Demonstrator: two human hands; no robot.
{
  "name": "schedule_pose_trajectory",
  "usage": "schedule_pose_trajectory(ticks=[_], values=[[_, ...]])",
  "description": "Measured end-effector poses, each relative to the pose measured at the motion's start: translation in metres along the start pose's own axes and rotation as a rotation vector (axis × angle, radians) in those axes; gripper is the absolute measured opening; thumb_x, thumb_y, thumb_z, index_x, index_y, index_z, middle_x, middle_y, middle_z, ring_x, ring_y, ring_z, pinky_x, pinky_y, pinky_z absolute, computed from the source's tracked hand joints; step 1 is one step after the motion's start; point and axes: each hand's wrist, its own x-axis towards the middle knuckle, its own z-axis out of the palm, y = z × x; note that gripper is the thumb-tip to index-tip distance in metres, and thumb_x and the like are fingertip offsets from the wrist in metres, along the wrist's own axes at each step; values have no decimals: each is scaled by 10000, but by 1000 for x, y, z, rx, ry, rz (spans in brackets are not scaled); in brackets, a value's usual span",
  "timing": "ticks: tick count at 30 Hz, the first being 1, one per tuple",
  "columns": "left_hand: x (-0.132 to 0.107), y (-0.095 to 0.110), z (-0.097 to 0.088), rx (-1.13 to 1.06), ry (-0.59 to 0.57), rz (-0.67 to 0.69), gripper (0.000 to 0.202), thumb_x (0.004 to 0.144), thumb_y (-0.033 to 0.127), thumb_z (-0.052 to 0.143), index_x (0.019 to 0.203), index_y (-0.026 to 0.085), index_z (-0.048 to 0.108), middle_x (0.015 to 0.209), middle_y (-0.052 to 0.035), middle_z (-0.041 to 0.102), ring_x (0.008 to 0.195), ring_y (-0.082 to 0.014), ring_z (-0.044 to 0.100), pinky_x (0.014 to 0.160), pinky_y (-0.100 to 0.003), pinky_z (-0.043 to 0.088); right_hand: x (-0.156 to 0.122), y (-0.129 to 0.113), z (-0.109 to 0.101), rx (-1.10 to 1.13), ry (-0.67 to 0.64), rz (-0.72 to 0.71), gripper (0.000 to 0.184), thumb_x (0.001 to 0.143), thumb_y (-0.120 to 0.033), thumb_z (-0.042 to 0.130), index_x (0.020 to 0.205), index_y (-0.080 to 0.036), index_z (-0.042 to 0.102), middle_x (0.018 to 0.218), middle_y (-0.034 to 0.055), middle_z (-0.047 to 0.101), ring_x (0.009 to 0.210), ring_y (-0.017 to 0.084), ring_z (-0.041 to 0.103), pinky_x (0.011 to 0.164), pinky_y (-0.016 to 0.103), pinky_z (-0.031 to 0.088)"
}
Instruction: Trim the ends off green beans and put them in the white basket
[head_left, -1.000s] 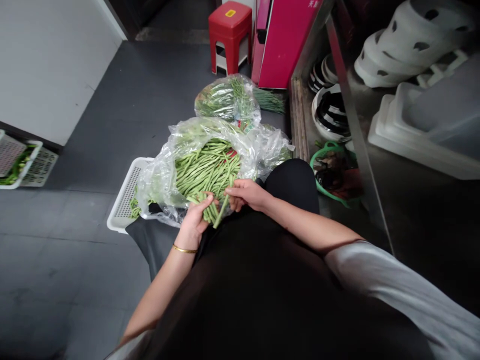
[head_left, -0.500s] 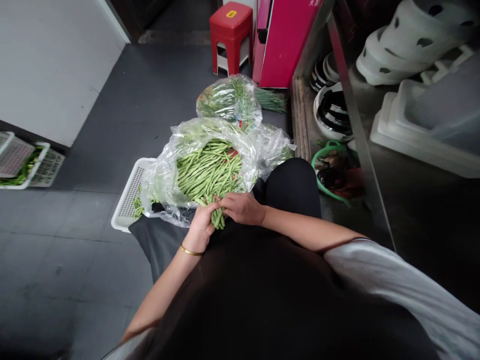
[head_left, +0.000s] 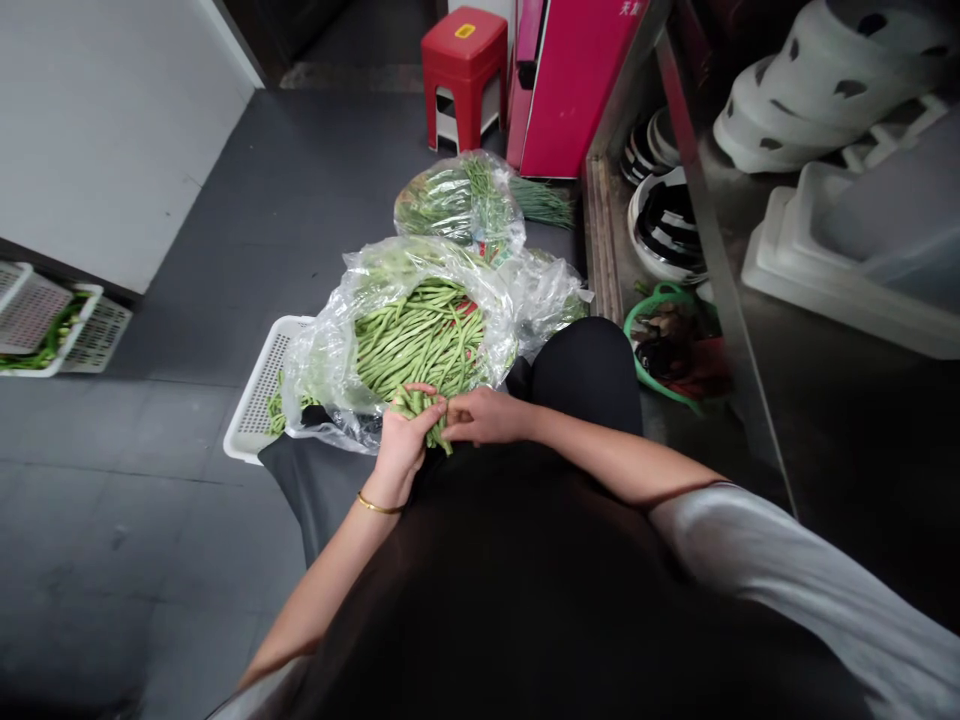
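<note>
In the head view, the left hand [head_left: 401,440] is closed around a small bunch [head_left: 414,402] of green beans, thumb across the front, with cut or broken ends poking out above and below the grip. The right hand [head_left: 489,415] comes in from the other side, fingers curled and brought to the bunch's near edge beside the left thumb; whether they pinch a bean cannot be told. The bunch is just in front of the person's dark clothing, at the near edge of an open clear bag [head_left: 319,345]. Inside that bag lies a heap of long beans [head_left: 416,335], mostly side by side, with bits of red showing at its right. The bag overlaps a white basket [head_left: 244,435], where a few green pieces [head_left: 276,412] lie. Beyond it, on the floor [head_left: 187,550], sit a second bag [head_left: 431,205] of greens and some thin stalks [head_left: 544,203], then a red stool [head_left: 465,60] next to a pink cabinet [head_left: 562,100]. On the right, a green basket [head_left: 628,328] stands near a white bowl [head_left: 664,268]. A gold bracelet [head_left: 379,504] circles the left wrist.
</note>
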Motion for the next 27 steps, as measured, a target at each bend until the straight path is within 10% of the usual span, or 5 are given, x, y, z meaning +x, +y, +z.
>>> schedule_pose_trajectory(ticks=[5,13,21,27], values=[[-1,7,5,-66,-23,-88,337,577,165,781,826,169,554,684,13,626,574,-111,602,585,-225,484,-8,6,-18,-121,205,-22,171,865,-308,519,904,-154,581,705,1,579,647,117,517,627,213,327],[-11,6,-4,72,-241,-206,350,543,137,791,831,170,595,703,-2,612,586,-127,593,571,-242,485,-6,13,-9,-8,-14,-222,148,816,-202,536,675,-157,529,638,-29,537,600,90,481,592,193,313],[-17,6,-6,368,-262,-38,340,546,111,776,822,188,592,727,3,597,663,-129,561,639,-236,452,-14,4,-11,-70,-100,-205,92,715,-108,482,646,-155,518,596,-8,544,575,108,495,598,228,361],[-27,21,-7,549,-264,193,283,584,122,751,811,204,603,784,-29,623,742,-176,567,712,-292,445,-9,6,7,531,-181,276,96,736,-143,417,736,-160,511,463,-55,496,437,106,540,469,203,424]])
